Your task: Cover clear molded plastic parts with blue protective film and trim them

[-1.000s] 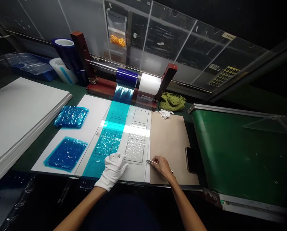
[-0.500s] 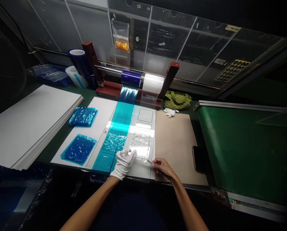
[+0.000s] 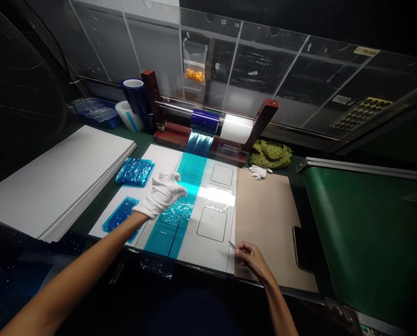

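My left hand (image 3: pixel 162 195), in a white glove, hovers over the left edge of a blue film strip (image 3: pixel 168 233). Its fingers are curled in, and what they hold, if anything, I cannot make out. Bare and pinched, my right hand (image 3: pixel 251 257) grips a slim pointed metal tool (image 3: pixel 232 245) at the lower right of a white board (image 3: pixel 191 259). A black outlined rectangle (image 3: pixel 211 225) lies bare on the board, and above it a crinkled clear film piece (image 3: pixel 217 198) shines under glare. Two blue film stacks (image 3: pixel 135 171) lie to the left, the nearer one partly behind my left arm.
A wooden stand (image 3: pixel 175 140) carries a blue roll (image 3: pixel 205 120) and a white roll (image 3: pixel 237 128). White sheets (image 3: pixel 61 172) are piled at left. Brown card (image 3: pixel 264 210), a phone (image 3: pixel 302 247), a spare glove (image 3: pixel 260 171), a green pouch (image 3: pixel 270 155) and a green belt (image 3: pixel 362 233) are at right.
My left hand has moved up and left from the lower outlined rectangle. The clear film piece there is gone from it. My right hand still holds the tool near the same corner.
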`<state>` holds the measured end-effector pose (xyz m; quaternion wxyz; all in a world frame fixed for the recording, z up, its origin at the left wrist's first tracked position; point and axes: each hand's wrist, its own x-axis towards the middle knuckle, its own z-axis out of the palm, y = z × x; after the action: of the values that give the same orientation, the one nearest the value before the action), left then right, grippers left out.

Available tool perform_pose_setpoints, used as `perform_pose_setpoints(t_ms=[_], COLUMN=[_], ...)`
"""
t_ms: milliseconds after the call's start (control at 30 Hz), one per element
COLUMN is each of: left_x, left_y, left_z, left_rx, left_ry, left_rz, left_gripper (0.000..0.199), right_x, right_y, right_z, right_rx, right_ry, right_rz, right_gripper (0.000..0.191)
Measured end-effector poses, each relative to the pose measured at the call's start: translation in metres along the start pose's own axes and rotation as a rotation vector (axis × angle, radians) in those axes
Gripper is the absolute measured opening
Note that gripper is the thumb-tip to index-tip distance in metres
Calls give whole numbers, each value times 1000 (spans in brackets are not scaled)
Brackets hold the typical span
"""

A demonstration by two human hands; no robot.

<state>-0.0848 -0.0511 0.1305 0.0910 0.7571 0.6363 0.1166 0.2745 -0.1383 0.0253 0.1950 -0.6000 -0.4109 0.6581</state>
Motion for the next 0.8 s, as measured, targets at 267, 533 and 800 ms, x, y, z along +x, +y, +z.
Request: perform_pose_setpoints(t_ms=[267,533,800], left_x=[77,105,113], left_y=[-50,-65,-70], left_z=[-10,18,27], left_rx=[52,45,44], left_ry=[-190,-321,-220], left_rz=[59,48,-52], left_gripper=[29,30,45], right_x=[15,20,23], right_y=[-3,-6,-15], right_z=[36,50,54], right_rx=[38,32,-86], right_ry=[-21,21,81], right_rz=[41,77,3], right_gripper=[38,44,39])
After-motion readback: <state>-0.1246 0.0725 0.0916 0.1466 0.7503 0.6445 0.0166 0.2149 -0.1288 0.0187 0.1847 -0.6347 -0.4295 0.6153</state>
